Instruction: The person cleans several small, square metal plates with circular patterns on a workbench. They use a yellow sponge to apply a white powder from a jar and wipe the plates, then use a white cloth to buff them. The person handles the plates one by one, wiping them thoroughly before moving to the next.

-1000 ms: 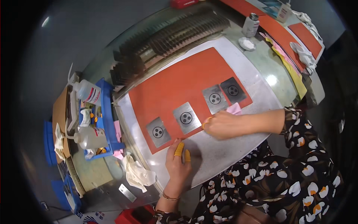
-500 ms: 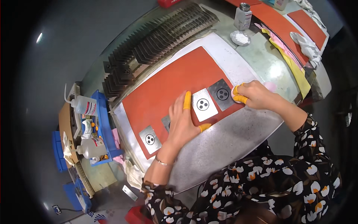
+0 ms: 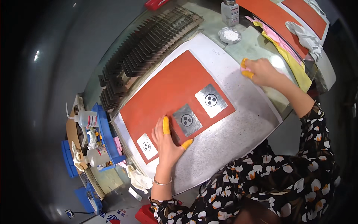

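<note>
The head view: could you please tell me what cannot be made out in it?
In the head view:
- What lies under the left hand: covered by the palm and fingers.
- The full shape of the pink cloth: mostly hidden by the right hand.
- The top of the white bottle: cut off by the upper edge.
- The whole red object: cut off by the lower edge.

Three-dot circles (image 3: 211, 100) on plates (image 3: 216, 109), blurred bottle labels (image 3: 92, 120)
</note>
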### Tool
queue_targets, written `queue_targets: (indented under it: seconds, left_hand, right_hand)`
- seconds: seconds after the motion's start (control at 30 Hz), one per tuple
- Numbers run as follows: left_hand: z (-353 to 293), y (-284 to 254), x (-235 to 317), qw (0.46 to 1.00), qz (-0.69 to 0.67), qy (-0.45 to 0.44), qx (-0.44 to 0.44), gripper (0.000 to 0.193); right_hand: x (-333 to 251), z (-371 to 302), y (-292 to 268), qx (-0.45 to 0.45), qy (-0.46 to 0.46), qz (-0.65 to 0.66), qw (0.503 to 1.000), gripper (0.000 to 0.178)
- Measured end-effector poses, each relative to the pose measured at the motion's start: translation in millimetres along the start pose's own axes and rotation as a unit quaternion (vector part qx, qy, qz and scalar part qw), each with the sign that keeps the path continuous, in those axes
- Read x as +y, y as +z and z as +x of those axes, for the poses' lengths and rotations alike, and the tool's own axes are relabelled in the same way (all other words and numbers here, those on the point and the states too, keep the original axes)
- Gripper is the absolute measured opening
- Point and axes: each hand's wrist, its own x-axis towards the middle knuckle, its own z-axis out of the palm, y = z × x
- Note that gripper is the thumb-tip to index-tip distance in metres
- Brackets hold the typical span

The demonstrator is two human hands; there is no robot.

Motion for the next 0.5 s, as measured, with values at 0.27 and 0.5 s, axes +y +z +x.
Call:
queue_targets:
  seconds: [0.27, 0.5]
  left_hand:
    - [-28, 11, -14, 0.997, 0.072, -0.017, 0.027, 0.091]
    - [-36, 29, 35, 0.996, -0.029, 0.050, 0.066, 0.068]
  right_hand:
    - [36, 14, 12, 0.043, -0.010, -0.001, 0.999, 0.016]
    - [20, 2, 15, 0.022, -0.079, 0.062, 0.995, 0.015]
